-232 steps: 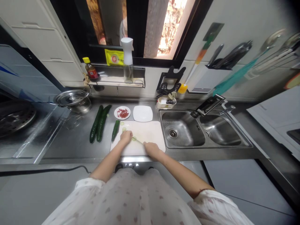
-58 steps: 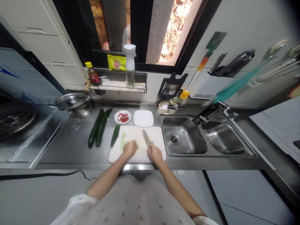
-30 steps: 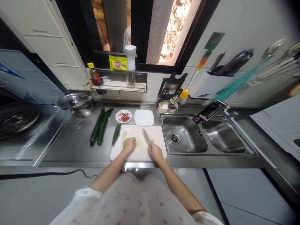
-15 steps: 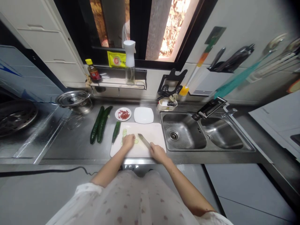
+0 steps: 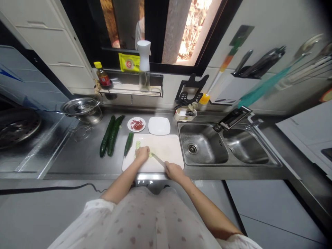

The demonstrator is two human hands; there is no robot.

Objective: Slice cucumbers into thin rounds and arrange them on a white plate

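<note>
From my seat I see the left hand [image 5: 142, 153] curled down on the cutting board [image 5: 167, 147], its grip closed over a cucumber piece [image 5: 150, 155] of which only a pale green end shows at the fingertips. The right hand [image 5: 173, 170] has its grip clamped round the handle of a knife [image 5: 157, 159], and the blade slants across the board with its tip just beside the left fingertips. A few cut slices [image 5: 137, 144] lie on the board beyond the left hand, and a half cucumber [image 5: 128, 144] rests along the board's left edge. Two whole cucumbers [image 5: 110, 140] lie farther left on the steel desk [image 5: 77, 155]. A small dish [image 5: 136, 124] of red bits and a white plate [image 5: 159, 126] sit just behind the board, and the sink [image 5: 204, 145] opens just to its right. As I judge it, the main risk is the blade meeting the fingers, since so little of the piece sticks out past them and the hand hides where it ends. A short, wet piece could also roll or slip under pressure and throw the cut off line. The board sits at the desk's front edge, so a hard push might shift it. Loose slices could be knocked onto the desk.
</note>
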